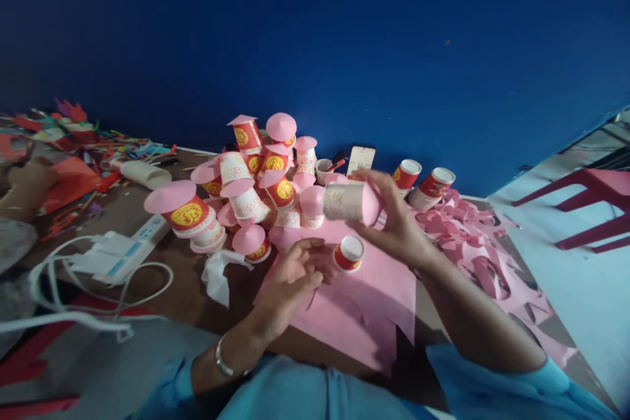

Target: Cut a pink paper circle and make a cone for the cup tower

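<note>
My right hand [394,223] grips a white paper cup [344,202] lying on its side in the air, its pink paper end against my palm. My left hand [298,275], fingers apart and slightly curled, is low over the pink paper sheet [335,321] with nothing visible in it. Just right of its fingertips a red-and-white paper cup [350,252] stands on the sheet. Beyond my hands, several red or white cups with pink cone tops [281,190] are heaped up; some are stacked on others.
Pink paper offcuts [472,243] cover the table's right side. Two stacks of red cups [433,187] and a phone [361,161] stand near the blue wall. At left are a power strip [142,236] with white cables, a crumpled tissue [219,279] and another person's arm [29,184].
</note>
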A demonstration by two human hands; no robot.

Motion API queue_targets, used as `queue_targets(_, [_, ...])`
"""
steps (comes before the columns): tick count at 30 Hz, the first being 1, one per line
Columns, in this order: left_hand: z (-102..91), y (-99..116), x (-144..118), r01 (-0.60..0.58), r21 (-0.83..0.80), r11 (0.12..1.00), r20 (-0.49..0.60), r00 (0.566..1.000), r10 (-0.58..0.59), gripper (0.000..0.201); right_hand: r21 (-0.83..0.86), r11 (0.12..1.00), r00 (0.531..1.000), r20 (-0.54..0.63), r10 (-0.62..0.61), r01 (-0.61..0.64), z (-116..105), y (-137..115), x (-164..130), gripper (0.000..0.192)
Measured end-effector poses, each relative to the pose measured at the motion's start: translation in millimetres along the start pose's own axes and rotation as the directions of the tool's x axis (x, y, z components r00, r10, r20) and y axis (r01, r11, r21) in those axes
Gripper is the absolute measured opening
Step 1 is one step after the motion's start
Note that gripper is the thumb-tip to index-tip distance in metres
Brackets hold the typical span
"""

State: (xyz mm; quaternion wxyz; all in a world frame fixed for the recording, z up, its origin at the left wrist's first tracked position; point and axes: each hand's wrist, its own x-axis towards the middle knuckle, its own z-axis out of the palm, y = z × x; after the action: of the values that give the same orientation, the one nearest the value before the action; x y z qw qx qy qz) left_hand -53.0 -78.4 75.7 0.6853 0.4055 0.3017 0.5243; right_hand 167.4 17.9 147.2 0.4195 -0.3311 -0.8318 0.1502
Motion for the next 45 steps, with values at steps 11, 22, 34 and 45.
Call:
queue_targets(11, [-20.0,-2.3,-16.7,0.056,0.346,0.937,-0.048,0.998,-0.041,0.035,-0.456,0.863,0.943,0.129,0.308,-0.219,3.7,98.1,71.0,0.078])
queue_targets(22, [-23.7,2.7,-16.9,0.044,0.486,0.873,0.068,0.994,-0.088,0.025,-0.602,0.773,0.866,0.261,0.426,-0.199,47.7,119.8,107.7,0.071])
queue_targets(34, [-27.0,3.9,-12.2,0.006,0.49,0.872,0.105,0.992,-0.066,0.019,-0.61,0.762,0.903,0.167,0.395,-0.22,41.6,97.9,85.4,0.071])
queue_targets(45, [-26.5,5.7,-11.1,0.023,0.515,0.857,0.088,0.993,-0.08,0.023,-0.348,0.743,0.771,0.083,0.632,-0.572,52.0,121.4,22.1,0.039])
